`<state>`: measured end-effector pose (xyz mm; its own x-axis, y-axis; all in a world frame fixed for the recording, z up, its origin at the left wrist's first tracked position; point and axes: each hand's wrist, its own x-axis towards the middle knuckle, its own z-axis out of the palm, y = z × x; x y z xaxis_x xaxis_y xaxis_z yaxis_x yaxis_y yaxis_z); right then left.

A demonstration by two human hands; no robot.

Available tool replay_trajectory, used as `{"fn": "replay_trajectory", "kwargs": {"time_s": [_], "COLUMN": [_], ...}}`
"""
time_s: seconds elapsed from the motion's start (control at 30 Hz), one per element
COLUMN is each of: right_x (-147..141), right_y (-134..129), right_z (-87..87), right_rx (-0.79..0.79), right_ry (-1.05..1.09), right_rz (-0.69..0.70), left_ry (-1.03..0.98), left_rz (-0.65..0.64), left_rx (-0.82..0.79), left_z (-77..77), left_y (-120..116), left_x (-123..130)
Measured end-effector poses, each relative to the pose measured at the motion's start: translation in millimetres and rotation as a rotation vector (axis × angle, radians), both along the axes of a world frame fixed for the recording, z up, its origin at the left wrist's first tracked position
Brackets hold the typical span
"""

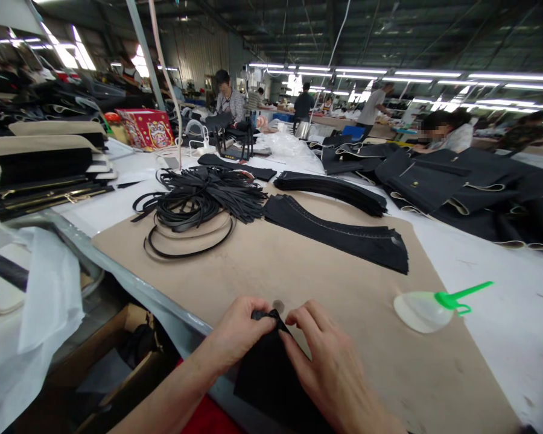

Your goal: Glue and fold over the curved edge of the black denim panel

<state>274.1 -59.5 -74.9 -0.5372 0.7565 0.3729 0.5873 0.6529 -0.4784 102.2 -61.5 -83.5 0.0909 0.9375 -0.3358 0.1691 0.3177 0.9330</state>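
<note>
In the head view, I have 1 black piece between my hands, at the near edge of the mat. My left hand pinches its far end, thumb on top and fingers tucked behind, with no gap that I can see. My right hand is half curled, thumb tip against the piece's right edge, thumb and forefinger apart; whether it grips anything I can't make out.

The far end looks bunched or folded under my thumb, so I judge this piece to be partway through its handling, not finished. Farther off lie 2 stacks of curved black parts, the near stack fanned out and the far stack tidier. Which are done and which are waiting, I can't say, and their layers are too close to count.

Counting the rest: 1 heap of straps on the far left of the mat, too tangled to number; 1 loose strip beyond it; 1 bottle with a green spout on the right; 1 red box far left; 1 carton near left, below the table edge.
</note>
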Motion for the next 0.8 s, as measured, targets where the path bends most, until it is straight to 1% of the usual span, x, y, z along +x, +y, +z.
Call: {"fn": "replay_trajectory", "kwargs": {"time_s": [0.17,0.3,0.5,0.67,0.8], "right_x": [-7,-12,-11,-9,-8], "right_y": [-3,-6,-7,-8,-8], "right_z": [-7.3,-8.9,-8.5,-8.0,-14.1], "right_rx": [0.112,0.175,0.137,0.106,0.122], "right_ry": [-0.086,-0.101,-0.058,-0.047,-0.085], "right_rz": [0.002,-0.028,-0.065,-0.009,0.004], "left_ry": [0.042,0.019,0.017,-0.001,0.033], "left_rz": [-0.009,0.003,-0.001,0.005,0.010], "left_rx": [0.042,0.015,0.006,0.000,-0.007], "left_z": [1.0,3.3,4.7,6.4,7.0], "left_y": [-3,-3,-4,-4,-4], "left_x": [0,1,1,1,1]}}
